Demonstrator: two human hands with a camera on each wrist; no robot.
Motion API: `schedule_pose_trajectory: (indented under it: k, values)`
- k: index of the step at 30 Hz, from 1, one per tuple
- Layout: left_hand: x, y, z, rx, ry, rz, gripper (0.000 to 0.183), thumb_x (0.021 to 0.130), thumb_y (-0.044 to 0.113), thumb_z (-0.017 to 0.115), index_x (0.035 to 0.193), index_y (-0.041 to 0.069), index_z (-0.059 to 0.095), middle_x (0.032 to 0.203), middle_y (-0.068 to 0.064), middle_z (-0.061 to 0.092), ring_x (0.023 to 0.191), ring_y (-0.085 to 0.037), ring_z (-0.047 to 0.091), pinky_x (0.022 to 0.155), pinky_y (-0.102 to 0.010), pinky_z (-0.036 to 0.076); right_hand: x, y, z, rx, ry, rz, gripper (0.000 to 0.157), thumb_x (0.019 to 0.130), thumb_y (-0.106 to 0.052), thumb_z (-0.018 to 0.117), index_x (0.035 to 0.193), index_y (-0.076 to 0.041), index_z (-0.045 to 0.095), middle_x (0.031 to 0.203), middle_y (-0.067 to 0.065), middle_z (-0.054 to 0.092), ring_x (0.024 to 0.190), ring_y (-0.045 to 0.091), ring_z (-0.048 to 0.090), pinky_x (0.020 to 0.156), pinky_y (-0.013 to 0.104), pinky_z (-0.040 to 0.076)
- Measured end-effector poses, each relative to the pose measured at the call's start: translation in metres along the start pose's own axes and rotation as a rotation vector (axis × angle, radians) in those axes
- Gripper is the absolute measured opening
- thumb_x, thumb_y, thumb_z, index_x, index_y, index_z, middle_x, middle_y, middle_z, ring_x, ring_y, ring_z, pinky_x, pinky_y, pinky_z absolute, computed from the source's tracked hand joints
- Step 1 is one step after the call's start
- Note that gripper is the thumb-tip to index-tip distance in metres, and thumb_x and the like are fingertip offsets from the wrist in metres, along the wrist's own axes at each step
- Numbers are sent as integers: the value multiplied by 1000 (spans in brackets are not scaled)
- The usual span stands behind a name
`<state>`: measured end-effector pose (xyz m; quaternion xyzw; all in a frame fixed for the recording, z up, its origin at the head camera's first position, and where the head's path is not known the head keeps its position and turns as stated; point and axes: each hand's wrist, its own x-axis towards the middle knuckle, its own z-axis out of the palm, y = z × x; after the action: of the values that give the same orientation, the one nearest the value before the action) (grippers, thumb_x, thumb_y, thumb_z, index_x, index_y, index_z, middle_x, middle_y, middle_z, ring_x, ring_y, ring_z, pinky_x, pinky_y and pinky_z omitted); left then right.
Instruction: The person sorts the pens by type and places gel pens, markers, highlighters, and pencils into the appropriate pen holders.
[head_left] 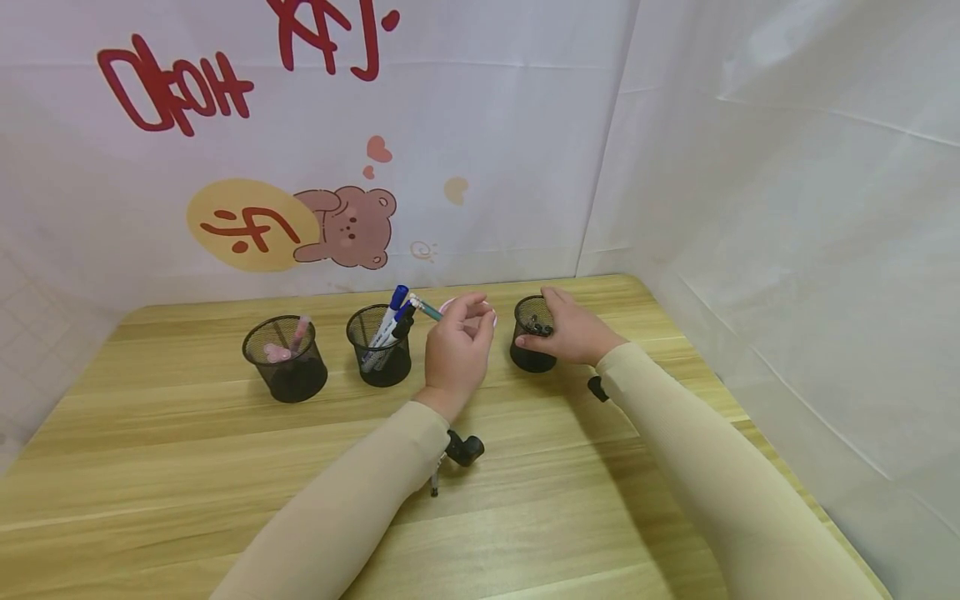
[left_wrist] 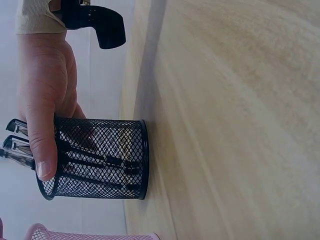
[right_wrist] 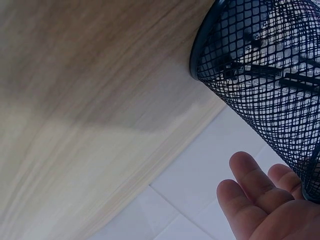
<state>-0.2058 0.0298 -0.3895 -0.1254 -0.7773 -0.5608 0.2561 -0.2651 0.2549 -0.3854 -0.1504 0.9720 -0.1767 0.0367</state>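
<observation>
A black mesh pen holder with clear-barrelled pens in it stands on the right of the table. My right hand grips its upper part from the right, with the thumb over the near side of the rim. The right wrist view shows some of that hand's fingers behind the holder. My left hand, fingers bent, pinches a teal pen with a white end pointing left; its other end is hidden. Behind that hand stands a pink mesh holder, mostly covered in the head view.
To the left, a black mesh holder contains blue-capped and black-capped markers. Farther left, another black mesh holder has pink pens in it. White cloth walls border the wooden table at the back and sides.
</observation>
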Motion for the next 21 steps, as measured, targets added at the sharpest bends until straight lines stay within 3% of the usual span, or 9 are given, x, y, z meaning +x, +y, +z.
schedule_pose_trajectory:
  k: [9, 21]
  values:
    - [-4, 1, -9, 51, -62, 6, 30, 102, 23, 70, 129, 11, 67, 114, -1, 79, 75, -16, 75, 70, -32, 62, -2, -1, -1, 0, -5, 1, 120, 89, -70, 71, 166, 4, 15, 172, 27, 22, 157, 45, 29, 127, 60, 31]
    - [-7, 2, -44, 156, -274, -58, 34, 102, 28, 68, 135, 19, 63, 122, -1, 77, 93, -17, 78, 75, -40, 62, -2, 1, 1, 15, -3, 1, 120, 88, -69, 72, 166, 2, 14, 172, 25, 23, 157, 44, 32, 126, 59, 33]
